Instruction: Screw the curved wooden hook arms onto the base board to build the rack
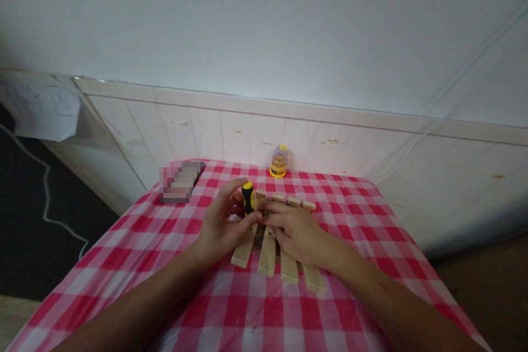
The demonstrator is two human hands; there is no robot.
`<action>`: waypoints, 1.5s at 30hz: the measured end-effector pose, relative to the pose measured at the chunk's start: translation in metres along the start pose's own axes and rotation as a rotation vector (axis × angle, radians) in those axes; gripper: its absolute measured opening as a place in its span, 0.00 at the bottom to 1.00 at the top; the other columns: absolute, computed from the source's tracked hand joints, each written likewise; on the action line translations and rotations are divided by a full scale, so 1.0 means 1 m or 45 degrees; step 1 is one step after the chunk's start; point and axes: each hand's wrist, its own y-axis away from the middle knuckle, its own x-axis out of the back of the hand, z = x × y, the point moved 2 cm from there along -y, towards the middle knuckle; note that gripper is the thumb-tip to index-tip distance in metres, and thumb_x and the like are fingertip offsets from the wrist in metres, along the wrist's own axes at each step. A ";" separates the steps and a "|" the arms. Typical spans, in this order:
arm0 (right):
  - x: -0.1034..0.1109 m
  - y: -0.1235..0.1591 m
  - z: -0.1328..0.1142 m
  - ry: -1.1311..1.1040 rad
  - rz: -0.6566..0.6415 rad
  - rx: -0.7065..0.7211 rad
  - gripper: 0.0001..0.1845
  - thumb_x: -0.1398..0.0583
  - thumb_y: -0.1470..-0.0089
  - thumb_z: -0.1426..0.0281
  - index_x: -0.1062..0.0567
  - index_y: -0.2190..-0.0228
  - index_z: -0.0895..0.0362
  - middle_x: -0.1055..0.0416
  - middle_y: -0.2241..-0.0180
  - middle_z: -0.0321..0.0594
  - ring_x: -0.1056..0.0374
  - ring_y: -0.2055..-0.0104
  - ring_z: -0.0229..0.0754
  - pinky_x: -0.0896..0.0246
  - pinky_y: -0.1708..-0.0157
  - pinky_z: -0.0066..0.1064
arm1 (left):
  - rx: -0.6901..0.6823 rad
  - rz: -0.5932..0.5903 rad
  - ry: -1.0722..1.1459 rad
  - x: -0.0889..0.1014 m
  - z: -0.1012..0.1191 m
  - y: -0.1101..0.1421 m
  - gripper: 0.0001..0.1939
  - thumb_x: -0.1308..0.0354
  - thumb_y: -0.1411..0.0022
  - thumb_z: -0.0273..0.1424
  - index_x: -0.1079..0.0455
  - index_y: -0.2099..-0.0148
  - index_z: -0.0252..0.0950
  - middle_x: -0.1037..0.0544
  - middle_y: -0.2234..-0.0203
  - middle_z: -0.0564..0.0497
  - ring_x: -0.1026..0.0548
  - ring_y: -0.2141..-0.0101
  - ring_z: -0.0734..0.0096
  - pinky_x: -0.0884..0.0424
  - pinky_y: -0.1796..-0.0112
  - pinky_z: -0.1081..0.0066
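Observation:
A small screwdriver [248,196] with a black and yellow handle stands upright over the leftmost slat of a wooden slatted piece [290,269]. My left hand [218,225] is closed around it, with the index finger on the handle's top and the thumb reaching low towards my right fingers. Across the slats lies my right hand [300,232], its fingers bent over the wood and their tips beside the screwdriver. Several pale slats lie side by side, joined by a crosspiece mostly hidden under my hands. A dark screw head [270,234] shows on the second slat. The screwdriver's tip is hidden.
A yellow bit case [278,162] with a clear cover stands at the table's back edge by the white panelled wall [235,135]. At the back left lies a flat, blurred-out object [181,182]. A red and white checked cloth [231,319] covers the table.

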 end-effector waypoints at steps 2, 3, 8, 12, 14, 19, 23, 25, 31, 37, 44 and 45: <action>0.000 0.000 0.000 0.011 0.000 -0.002 0.25 0.46 0.39 0.82 0.17 0.52 0.48 0.25 0.41 0.37 0.28 0.42 0.45 0.32 0.43 0.40 | -0.010 0.002 -0.010 0.000 0.000 0.000 0.35 0.29 0.41 0.25 0.36 0.36 0.49 0.28 0.68 0.58 0.26 0.70 0.76 0.28 0.69 0.77; 0.000 0.000 0.000 0.016 0.000 -0.002 0.25 0.46 0.39 0.82 0.17 0.53 0.49 0.25 0.41 0.37 0.28 0.42 0.46 0.32 0.42 0.40 | -0.004 -0.001 -0.014 0.000 0.000 0.000 0.34 0.29 0.41 0.25 0.36 0.36 0.48 0.27 0.68 0.58 0.26 0.70 0.76 0.28 0.69 0.77; 0.000 0.000 0.000 0.029 0.000 -0.002 0.24 0.45 0.40 0.82 0.17 0.53 0.48 0.25 0.41 0.37 0.28 0.42 0.46 0.33 0.42 0.41 | 0.079 -0.094 -0.027 0.004 -0.002 0.002 0.32 0.32 0.37 0.28 0.36 0.34 0.46 0.23 0.64 0.52 0.23 0.65 0.71 0.25 0.65 0.72; -0.001 0.000 0.002 0.030 0.000 -0.003 0.24 0.45 0.39 0.81 0.17 0.52 0.47 0.27 0.39 0.34 0.29 0.41 0.46 0.32 0.43 0.40 | 0.117 -0.182 0.037 0.005 0.000 0.002 0.31 0.37 0.33 0.29 0.40 0.31 0.46 0.20 0.59 0.48 0.20 0.62 0.68 0.24 0.62 0.69; -0.002 -0.001 0.002 0.024 -0.003 0.005 0.25 0.45 0.38 0.81 0.18 0.51 0.47 0.27 0.39 0.34 0.30 0.41 0.46 0.32 0.43 0.40 | 0.128 -0.214 0.071 0.005 0.001 0.002 0.32 0.39 0.32 0.28 0.41 0.30 0.46 0.20 0.58 0.48 0.20 0.61 0.67 0.23 0.60 0.69; -0.002 -0.001 0.001 0.023 -0.027 -0.008 0.24 0.46 0.39 0.81 0.18 0.51 0.50 0.25 0.42 0.36 0.28 0.43 0.46 0.31 0.45 0.39 | 0.166 -0.163 0.094 0.004 0.005 0.000 0.34 0.37 0.34 0.28 0.42 0.29 0.43 0.21 0.61 0.50 0.20 0.64 0.69 0.25 0.63 0.71; 0.000 -0.001 0.000 0.018 -0.039 -0.017 0.24 0.45 0.40 0.81 0.18 0.50 0.51 0.26 0.40 0.39 0.30 0.39 0.48 0.34 0.40 0.43 | 0.136 0.057 0.121 0.001 0.006 -0.004 0.32 0.35 0.36 0.28 0.40 0.33 0.42 0.23 0.65 0.53 0.21 0.67 0.71 0.26 0.67 0.73; 0.000 0.000 0.000 0.015 -0.046 -0.017 0.24 0.45 0.41 0.82 0.18 0.51 0.51 0.27 0.40 0.39 0.32 0.37 0.49 0.36 0.37 0.45 | 0.128 0.175 0.112 0.000 0.004 -0.006 0.31 0.34 0.36 0.29 0.40 0.35 0.43 0.23 0.65 0.53 0.22 0.67 0.71 0.26 0.69 0.74; -0.001 0.001 0.003 0.009 -0.020 -0.004 0.23 0.46 0.40 0.81 0.17 0.54 0.50 0.26 0.40 0.38 0.33 0.35 0.47 0.37 0.37 0.43 | 0.143 0.206 0.058 -0.003 -0.009 -0.006 0.26 0.33 0.38 0.31 0.39 0.42 0.44 0.23 0.65 0.54 0.20 0.66 0.71 0.24 0.67 0.73; 0.000 0.000 0.000 0.002 -0.016 -0.017 0.23 0.45 0.40 0.81 0.17 0.54 0.50 0.25 0.42 0.39 0.30 0.39 0.47 0.35 0.40 0.42 | 0.200 0.136 -0.011 -0.004 -0.015 -0.003 0.19 0.32 0.39 0.31 0.33 0.48 0.41 0.20 0.64 0.53 0.19 0.64 0.70 0.22 0.64 0.72; 0.000 0.001 0.001 0.003 -0.006 -0.013 0.22 0.45 0.39 0.80 0.16 0.55 0.49 0.24 0.44 0.38 0.28 0.42 0.46 0.33 0.43 0.39 | 0.277 -0.042 -0.059 -0.002 -0.007 -0.007 0.07 0.35 0.36 0.33 0.25 0.57 0.37 0.17 0.64 0.49 0.17 0.64 0.64 0.20 0.61 0.66; 0.000 0.001 0.001 0.002 -0.006 -0.012 0.22 0.45 0.39 0.80 0.16 0.55 0.49 0.24 0.44 0.38 0.28 0.42 0.46 0.33 0.43 0.39 | 0.289 -0.050 -0.056 -0.001 -0.006 -0.008 0.06 0.36 0.36 0.33 0.25 0.58 0.37 0.17 0.65 0.49 0.17 0.64 0.63 0.20 0.62 0.66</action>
